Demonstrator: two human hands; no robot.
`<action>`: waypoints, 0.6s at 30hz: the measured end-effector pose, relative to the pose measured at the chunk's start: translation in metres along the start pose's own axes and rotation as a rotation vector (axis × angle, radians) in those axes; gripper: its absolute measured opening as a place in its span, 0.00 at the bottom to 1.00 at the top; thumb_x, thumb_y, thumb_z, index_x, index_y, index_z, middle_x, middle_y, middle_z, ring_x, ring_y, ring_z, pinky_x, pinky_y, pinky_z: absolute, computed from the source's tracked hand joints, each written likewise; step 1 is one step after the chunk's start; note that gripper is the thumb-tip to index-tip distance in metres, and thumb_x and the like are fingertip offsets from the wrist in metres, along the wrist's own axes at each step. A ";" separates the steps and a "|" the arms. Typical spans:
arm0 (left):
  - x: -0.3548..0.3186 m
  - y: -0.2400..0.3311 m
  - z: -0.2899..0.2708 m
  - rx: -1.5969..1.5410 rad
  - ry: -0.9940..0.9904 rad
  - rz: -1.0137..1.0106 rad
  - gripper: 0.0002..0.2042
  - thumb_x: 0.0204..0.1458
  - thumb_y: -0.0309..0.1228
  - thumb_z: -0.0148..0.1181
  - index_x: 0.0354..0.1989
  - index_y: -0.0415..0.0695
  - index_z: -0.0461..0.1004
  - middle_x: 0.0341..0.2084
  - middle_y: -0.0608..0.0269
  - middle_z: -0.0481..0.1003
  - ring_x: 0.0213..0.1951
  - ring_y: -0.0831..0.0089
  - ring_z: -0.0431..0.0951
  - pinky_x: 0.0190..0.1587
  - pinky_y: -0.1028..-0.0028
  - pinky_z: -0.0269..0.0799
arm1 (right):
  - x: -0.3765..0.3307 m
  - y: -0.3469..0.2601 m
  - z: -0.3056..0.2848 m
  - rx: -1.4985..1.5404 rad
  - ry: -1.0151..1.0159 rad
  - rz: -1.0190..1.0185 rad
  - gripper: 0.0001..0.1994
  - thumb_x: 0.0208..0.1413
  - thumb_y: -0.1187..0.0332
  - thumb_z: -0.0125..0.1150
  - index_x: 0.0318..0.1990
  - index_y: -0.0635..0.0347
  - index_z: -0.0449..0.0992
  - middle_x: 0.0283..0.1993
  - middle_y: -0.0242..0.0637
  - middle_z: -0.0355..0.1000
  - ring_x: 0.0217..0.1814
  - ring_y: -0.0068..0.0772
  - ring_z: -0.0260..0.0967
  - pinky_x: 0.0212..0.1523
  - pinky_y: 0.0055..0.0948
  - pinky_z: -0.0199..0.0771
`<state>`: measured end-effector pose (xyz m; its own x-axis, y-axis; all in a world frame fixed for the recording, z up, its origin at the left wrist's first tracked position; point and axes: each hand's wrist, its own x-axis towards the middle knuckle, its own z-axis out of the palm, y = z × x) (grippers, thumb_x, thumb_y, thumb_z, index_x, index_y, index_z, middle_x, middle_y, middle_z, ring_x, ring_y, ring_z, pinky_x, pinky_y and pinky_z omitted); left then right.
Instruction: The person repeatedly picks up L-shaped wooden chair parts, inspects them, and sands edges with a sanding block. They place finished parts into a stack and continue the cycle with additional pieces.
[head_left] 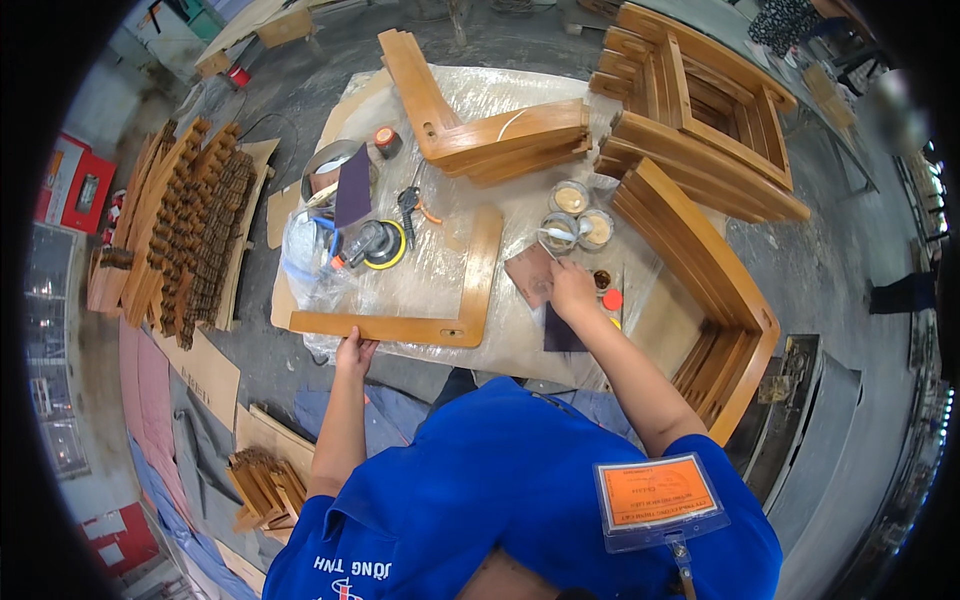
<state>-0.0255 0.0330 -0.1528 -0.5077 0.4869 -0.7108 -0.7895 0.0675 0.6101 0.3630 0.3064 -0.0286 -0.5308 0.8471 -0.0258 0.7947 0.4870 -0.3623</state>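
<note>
From the head camera, the person leans over a table [520, 345] covered in clear plastic sheeting. The left hand [354, 352] rests at the near edge of an L-shaped wooden frame piece [455, 310] that lies flat on the sheeting, its fingers laid against the wood rather than wrapped round it. The right hand [572, 292] is further in, fingers closed on a brown sheet of sandpaper [530, 274] that lies just right of the frame piece's upright leg; a darker sheet [562, 335] lies just below that hand. Three small round tubs of pale filler [578, 214] sit just beyond the sandpaper, and a small red lid [612, 299] lies beside the right hand. Left of the frame's leg are an orbital sander [372, 243] and a metal bowl [330, 165]. A stack of similar frame pieces [490, 130] lies at the table's far side, and more stand to the right [700, 260].
</note>
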 end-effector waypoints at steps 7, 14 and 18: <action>-0.032 -0.028 0.019 0.024 -0.089 0.068 0.17 0.59 0.33 0.50 0.54 0.41 0.60 0.48 0.52 0.70 0.50 0.57 0.72 0.56 0.56 0.67 | -0.048 0.083 -0.097 0.266 0.270 0.169 0.13 0.48 0.70 0.57 0.41 0.63 0.77 0.43 0.47 0.74 0.45 0.48 0.72 0.47 0.36 0.71; -0.046 -0.043 0.045 -0.033 -0.079 0.066 0.24 0.57 0.30 0.54 0.59 0.42 0.52 0.50 0.48 0.67 0.51 0.52 0.71 0.55 0.54 0.68 | -0.095 0.158 -0.080 0.089 0.035 0.512 0.16 0.47 0.74 0.59 0.45 0.68 0.75 0.46 0.53 0.73 0.48 0.44 0.72 0.48 0.34 0.71; -0.048 -0.035 0.047 0.134 -0.106 -0.037 0.25 0.57 0.35 0.54 0.59 0.42 0.52 0.49 0.48 0.69 0.47 0.56 0.75 0.48 0.61 0.72 | -0.092 0.150 -0.066 -0.101 0.033 0.401 0.21 0.45 0.70 0.62 0.50 0.62 0.73 0.57 0.55 0.63 0.59 0.52 0.62 0.57 0.39 0.64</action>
<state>0.0428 0.0477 -0.1237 -0.4347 0.5703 -0.6970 -0.7499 0.1993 0.6308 0.5506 0.3154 -0.0191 -0.1646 0.9795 -0.1164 0.9624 0.1337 -0.2365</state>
